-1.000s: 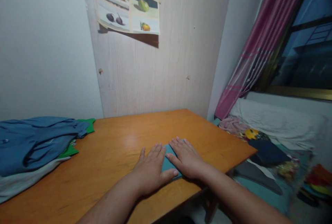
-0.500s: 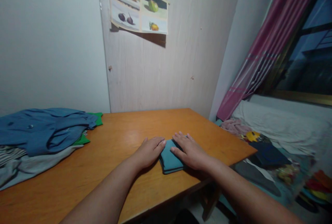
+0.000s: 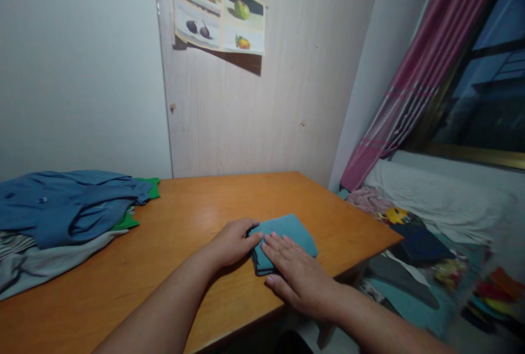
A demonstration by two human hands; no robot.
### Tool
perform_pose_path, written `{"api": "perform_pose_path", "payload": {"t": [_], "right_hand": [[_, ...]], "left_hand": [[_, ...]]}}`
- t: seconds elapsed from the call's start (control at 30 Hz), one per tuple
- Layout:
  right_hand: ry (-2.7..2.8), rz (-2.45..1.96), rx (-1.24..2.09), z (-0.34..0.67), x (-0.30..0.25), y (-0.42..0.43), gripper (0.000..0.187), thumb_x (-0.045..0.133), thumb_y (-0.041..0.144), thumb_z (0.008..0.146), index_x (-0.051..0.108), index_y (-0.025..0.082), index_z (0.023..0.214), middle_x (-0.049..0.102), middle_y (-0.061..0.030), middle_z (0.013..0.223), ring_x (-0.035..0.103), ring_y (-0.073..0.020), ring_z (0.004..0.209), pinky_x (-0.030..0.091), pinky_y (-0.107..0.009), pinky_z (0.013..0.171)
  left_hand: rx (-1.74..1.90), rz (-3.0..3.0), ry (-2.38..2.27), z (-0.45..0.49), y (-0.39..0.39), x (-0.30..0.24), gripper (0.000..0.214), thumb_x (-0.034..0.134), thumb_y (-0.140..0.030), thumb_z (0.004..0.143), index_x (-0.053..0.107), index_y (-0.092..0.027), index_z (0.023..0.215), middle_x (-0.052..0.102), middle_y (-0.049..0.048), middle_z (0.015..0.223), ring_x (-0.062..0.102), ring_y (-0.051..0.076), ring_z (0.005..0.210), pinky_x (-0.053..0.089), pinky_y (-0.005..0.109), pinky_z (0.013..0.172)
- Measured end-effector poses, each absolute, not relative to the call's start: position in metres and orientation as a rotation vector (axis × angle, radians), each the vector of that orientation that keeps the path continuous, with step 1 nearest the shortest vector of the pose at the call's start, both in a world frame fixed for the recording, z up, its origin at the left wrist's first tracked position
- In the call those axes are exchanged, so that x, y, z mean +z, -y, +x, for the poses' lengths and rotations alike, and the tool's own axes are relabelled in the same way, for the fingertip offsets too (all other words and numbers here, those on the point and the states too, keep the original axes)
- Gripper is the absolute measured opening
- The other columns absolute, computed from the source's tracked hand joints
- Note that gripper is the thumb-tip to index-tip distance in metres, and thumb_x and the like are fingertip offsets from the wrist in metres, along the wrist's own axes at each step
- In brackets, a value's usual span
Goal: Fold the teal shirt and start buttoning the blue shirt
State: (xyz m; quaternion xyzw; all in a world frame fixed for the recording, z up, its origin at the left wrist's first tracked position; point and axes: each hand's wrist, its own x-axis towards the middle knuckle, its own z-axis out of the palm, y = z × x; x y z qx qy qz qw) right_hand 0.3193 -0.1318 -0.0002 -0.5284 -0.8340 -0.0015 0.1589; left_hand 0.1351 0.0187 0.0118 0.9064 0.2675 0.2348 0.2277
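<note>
A small folded teal cloth [image 3: 289,232] lies on the orange wooden table [image 3: 192,217], near its front right corner. My left hand [image 3: 233,242] rests at the cloth's left edge with the fingers curled against the fold. My right hand [image 3: 297,274] lies flat, palm down, over the near part of the cloth and the table edge, fingers stretched out and together. The far half of the cloth shows uncovered.
A heap of clothes sits at the table's left end: a blue shirt [image 3: 61,206] on top, a green garment [image 3: 143,198] and a grey one [image 3: 45,263] under it. To the right stands a bed [image 3: 435,201] with scattered clothes, a striped pink curtain [image 3: 414,80] above. A fruit poster [image 3: 219,12] hangs on the wall.
My right hand has slid back toward me off the far part of the teal cloth, uncovering it. My left hand moved from flat on the cloth to its left edge.
</note>
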Motion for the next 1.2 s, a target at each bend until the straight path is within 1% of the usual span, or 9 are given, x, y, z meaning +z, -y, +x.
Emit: {"api": "perform_pose_path", "payload": {"t": [0.13, 0.27, 0.37, 0.47, 0.63, 0.73, 0.8, 1.0, 1.2], "right_hand": [[2.375, -1.547, -0.004, 0.319, 0.006, 0.135, 0.067, 0.051, 0.039, 0.095, 0.03, 0.019, 0.155, 0.027, -0.011, 0.16, 0.024, -0.0258, 0.148, 0.022, -0.047, 0.121], [2.301, -1.598, -0.101, 0.321, 0.013, 0.14, 0.06, 0.055, 0.035, 0.09, 0.044, 0.019, 0.147, 0.043, -0.0123, 0.153, 0.036, -0.0279, 0.141, 0.029, -0.048, 0.116], [2.271, -1.613, -0.178, 0.325, 0.018, 0.141, 0.053, 0.058, 0.03, 0.087, 0.052, 0.02, 0.139, 0.055, -0.0108, 0.14, 0.046, -0.0282, 0.128, 0.035, -0.047, 0.109], [2.281, -1.653, -0.243, 0.328, 0.018, 0.138, 0.047, 0.057, 0.025, 0.087, 0.055, 0.022, 0.134, 0.062, -0.0095, 0.124, 0.051, -0.0268, 0.112, 0.039, -0.045, 0.099], [2.303, -1.693, -0.377, 0.33, 0.012, 0.128, 0.039, 0.054, 0.024, 0.09, 0.059, 0.023, 0.129, 0.063, -0.0087, 0.105, 0.05, -0.0252, 0.097, 0.04, -0.039, 0.084], [2.289, -1.727, -0.44, 0.334, 0.011, 0.121, 0.036, 0.053, 0.023, 0.091, 0.06, 0.022, 0.127, 0.061, -0.0089, 0.101, 0.049, -0.0245, 0.094, 0.039, -0.036, 0.081], [2.271, -1.761, -0.46, 0.338, 0.013, 0.113, 0.034, 0.052, 0.024, 0.092, 0.06, 0.023, 0.125, 0.061, -0.0087, 0.101, 0.048, -0.0242, 0.095, 0.038, -0.035, 0.08], [2.206, -1.909, -0.516, 0.361, 0.015, 0.077, 0.023, 0.05, 0.026, 0.095, 0.065, 0.023, 0.112, 0.06, -0.0081, 0.098, 0.049, -0.0234, 0.094, 0.035, -0.033, 0.077], [2.128, -2.055, -0.564, 0.395, 0.013, 0.028, 0.026, 0.048, 0.026, 0.095, 0.068, 0.023, 0.111, 0.061, -0.0103, 0.099, 0.052, -0.025, 0.095, 0.037, -0.033, 0.077]], "left_hand": [[0.668, 2.462, -0.757, 0.134, -0.018, 0.011, 0.045, 0.053, -0.049, 0.09, 0.068, -0.02, 0.12, 0.071, 0.0098, 0.118, 0.065, 0.025, 0.105, 0.048, 0.035, 0.094], [0.722, 2.373, -0.744, 0.134, -0.024, 0.008, 0.048, 0.052, -0.05, 0.09, 0.067, -0.018, 0.121, 0.07, 0.0109, 0.122, 0.064, 0.025, 0.109, 0.047, 0.035, 0.098], [0.789, 2.295, -0.763, 0.134, -0.029, 0.008, 0.047, 0.049, -0.05, 0.092, 0.068, -0.016, 0.119, 0.069, 0.0123, 0.122, 0.064, 0.025, 0.111, 0.046, 0.035, 0.099], [0.834, 2.26, -0.763, 0.133, -0.031, 0.012, 0.044, 0.046, -0.049, 0.093, 0.07, -0.017, 0.111, 0.072, 0.0107, 0.113, 0.065, 0.024, 0.104, 0.048, 0.036, 0.094], [0.905, 2.247, -0.793, 0.132, -0.031, 0.017, 0.042, 0.042, -0.049, 0.093, 0.07, -0.018, 0.092, 0.072, 0.0062, 0.089, 0.064, 0.023, 0.085, 0.048, 0.033, 0.08], [0.951, 2.24, -0.864, 0.13, -0.036, 0.016, 0.042, 0.041, -0.05, 0.092, 0.064, -0.019, 0.077, 0.067, 0.0044, 0.076, 0.06, 0.021, 0.076, 0.045, 0.03, 0.07], [0.981, 2.234, -0.928, 0.128, -0.042, 0.013, 0.041, 0.043, -0.052, 0.091, 0.06, -0.02, 0.071, 0.064, 0.0036, 0.072, 0.059, 0.02, 0.072, 0.042, 0.029, 0.066], [0.959, 2.301, -1.049, 0.125, -0.051, 0.0, 0.04, 0.041, -0.05, 0.092, 0.058, -0.02, 0.071, 0.063, 0.0027, 0.071, 0.058, 0.02, 0.071, 0.039, 0.028, 0.064], [0.861, 2.424, -1.08, 0.128, -0.048, -0.006, 0.034, 0.044, -0.043, 0.092, 0.065, -0.02, 0.082, 0.068, 0.0068, 0.084, 0.062, 0.023, 0.084, 0.043, 0.032, 0.075]]}}
